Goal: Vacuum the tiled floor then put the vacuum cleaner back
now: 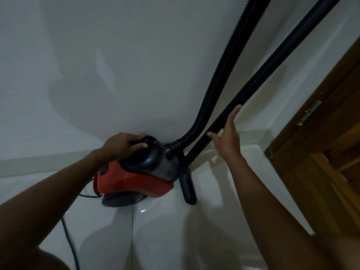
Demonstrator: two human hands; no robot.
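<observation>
The red and grey plastic vacuum cleaner (134, 178) is stood on glossy white floor (159, 230) tiles by the wall. Its handle is gripped by the left hand (124, 144); the smooth black tube (251, 90) is touched by the spread right hand (228, 133). No writing can be read.

A plain white wall (116, 65) meets a wooden door frame (321, 143) at right.

Red and grey vacuum cleaner (134, 180), ribbed black hose (224, 75), glossy white tiled floor (159, 230), brown wooden door frame (321, 123).
</observation>
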